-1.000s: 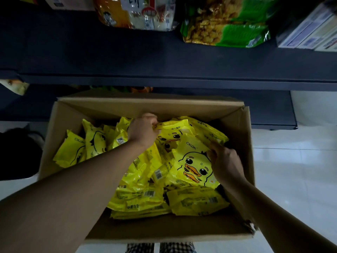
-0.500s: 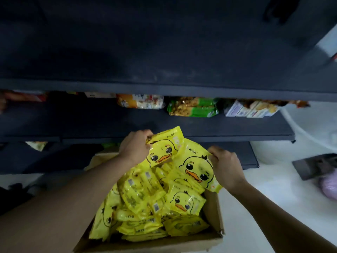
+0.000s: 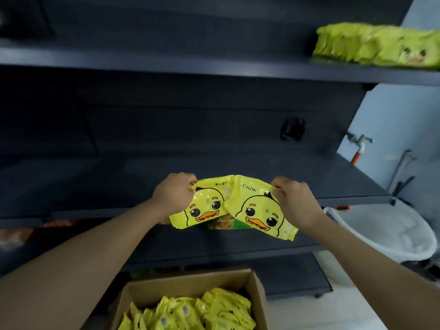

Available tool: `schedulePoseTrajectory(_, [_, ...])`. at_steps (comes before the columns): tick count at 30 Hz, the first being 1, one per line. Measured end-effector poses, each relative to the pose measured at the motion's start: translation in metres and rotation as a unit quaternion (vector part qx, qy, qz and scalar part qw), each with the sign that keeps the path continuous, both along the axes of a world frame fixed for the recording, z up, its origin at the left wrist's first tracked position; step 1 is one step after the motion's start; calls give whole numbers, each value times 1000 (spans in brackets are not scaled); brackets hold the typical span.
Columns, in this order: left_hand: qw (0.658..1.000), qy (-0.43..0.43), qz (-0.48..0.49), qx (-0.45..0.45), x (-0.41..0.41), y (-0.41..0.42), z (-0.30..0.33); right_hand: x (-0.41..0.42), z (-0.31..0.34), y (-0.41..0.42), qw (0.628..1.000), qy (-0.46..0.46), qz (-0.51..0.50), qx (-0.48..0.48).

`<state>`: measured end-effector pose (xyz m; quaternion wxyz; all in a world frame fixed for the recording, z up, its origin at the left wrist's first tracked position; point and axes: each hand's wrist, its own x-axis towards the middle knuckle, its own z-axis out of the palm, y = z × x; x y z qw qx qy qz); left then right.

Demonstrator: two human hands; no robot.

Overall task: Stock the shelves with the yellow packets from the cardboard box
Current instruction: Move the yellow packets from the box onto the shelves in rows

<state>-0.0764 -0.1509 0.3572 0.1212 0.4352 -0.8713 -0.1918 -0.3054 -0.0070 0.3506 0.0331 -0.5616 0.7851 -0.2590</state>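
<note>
Cardboard box (image 3: 258,296) at bottom centre holds more yellow packets (image 3: 190,313). Mid-frame, left hand (image 3: 175,195) pinches one packet (image 3: 202,206) by its top corner, right hand (image 3: 296,202) another (image 3: 262,210); they look light, soft and crinkly, so corners suit. Arms outstretched toward shelf (image 3: 345,186); stocked packets (image 3: 376,47) upper right.

Both forearms are bare, no sleeves, watch or rings visible.
</note>
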Motion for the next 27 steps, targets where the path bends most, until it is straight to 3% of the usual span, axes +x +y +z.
schedulePoseTrajectory(15, [993,56,49,-95,-122,68,154,-128,167,25,989,47,85,-114])
schedulePoseTrajectory(27, [971,70,65,-218,-145,48,243,-168,254,19,976,117,73,-167])
